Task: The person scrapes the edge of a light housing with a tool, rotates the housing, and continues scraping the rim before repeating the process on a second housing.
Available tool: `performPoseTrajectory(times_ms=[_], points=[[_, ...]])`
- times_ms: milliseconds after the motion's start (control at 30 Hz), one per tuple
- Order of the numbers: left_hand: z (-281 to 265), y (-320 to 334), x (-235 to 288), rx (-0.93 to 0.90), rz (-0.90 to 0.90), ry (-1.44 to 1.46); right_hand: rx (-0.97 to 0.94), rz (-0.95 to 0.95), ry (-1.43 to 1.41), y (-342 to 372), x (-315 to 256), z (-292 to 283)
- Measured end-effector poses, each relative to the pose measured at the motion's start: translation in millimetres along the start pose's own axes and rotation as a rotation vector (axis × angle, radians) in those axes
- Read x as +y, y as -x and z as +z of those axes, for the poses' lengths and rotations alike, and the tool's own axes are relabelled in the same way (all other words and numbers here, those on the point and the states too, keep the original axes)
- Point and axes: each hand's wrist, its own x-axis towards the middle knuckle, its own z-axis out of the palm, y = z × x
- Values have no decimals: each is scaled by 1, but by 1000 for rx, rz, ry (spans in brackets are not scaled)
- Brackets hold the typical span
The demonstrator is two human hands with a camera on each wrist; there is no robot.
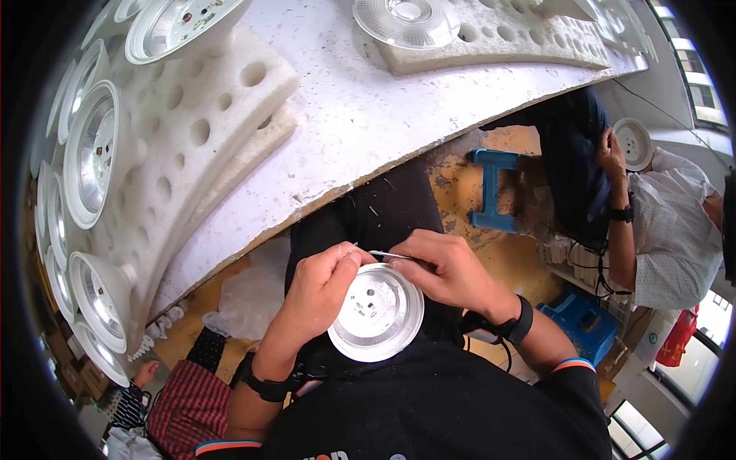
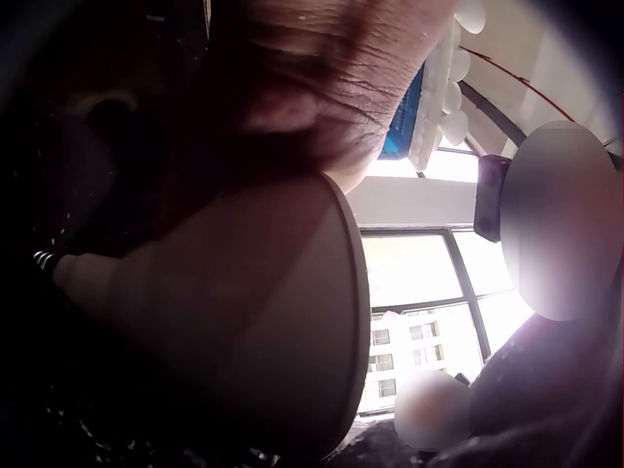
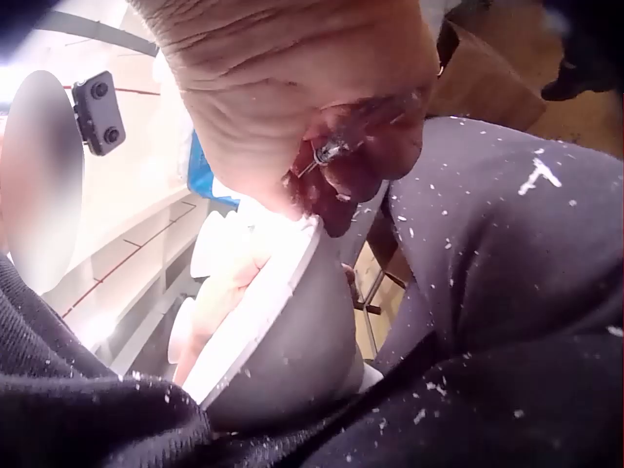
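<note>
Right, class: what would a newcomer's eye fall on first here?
Probably the white lamp at the person's left hand and right hand, near the head view's middle. Next might come the other lamps in holed foam on the table at left, then the blue stool at right.

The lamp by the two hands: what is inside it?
Inside the lamp sit a pale disc with small dark parts and a shiny wall around it. Whatever lies behind the disc is covered.

- My table (image 1: 337, 107) is bright.
- The window (image 2: 414, 265) glows very white in my left wrist view.
- There, my lamp (image 2: 263, 302) sits in dark shadow.
- My head view bends, with black edges.
</note>
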Motion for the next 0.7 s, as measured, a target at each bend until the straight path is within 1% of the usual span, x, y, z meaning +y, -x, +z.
performPoseTrajectory(times_ms=[33, 67, 133, 200, 267, 333, 367, 433, 467, 500, 567, 600, 633, 700], points=[[1, 0, 0, -1, 1, 2, -20, -75, 86, -4, -2, -2], [3, 0, 0, 12, 36, -28, -21, -74, 88, -7, -5, -4], [4, 0, 1, 26, 72, -55, -85, -182, 341, -12, -12, -8], [3, 2, 4, -14, 77, -108, -113, -201, 384, -14, -15, -11], [5, 2, 4, -4, 101, -118, -138, -221, 427, -15, -16, -11], [6, 5, 4, 6, 123, -127, -129, -125, 418, -11, -15, -8], [6, 7, 5, 13, 107, -165, -128, -122, 419, -8, -14, -6], [8, 12, 6, 14, 93, -203, -91, 29, 285, 1, -12, -2], [8, 17, 5, 56, 79, -165, -71, 76, 224, 6, -10, -1], [8, 20, 4, 98, 67, -127, -64, 80, 225, 11, -11, 2], [9, 28, 5, 96, 57, -139, -11, 229, 52, 22, -13, 7], [10, 32, 3, 145, 104, -174, -32, 324, -18, 26, -14, 7], [10, 35, 2, 195, 151, -208, -24, 328, -21, 30, -14, 9], [11, 40, -1, 203, 162, -207, -26, 410, -110, 37, -13, 13]])
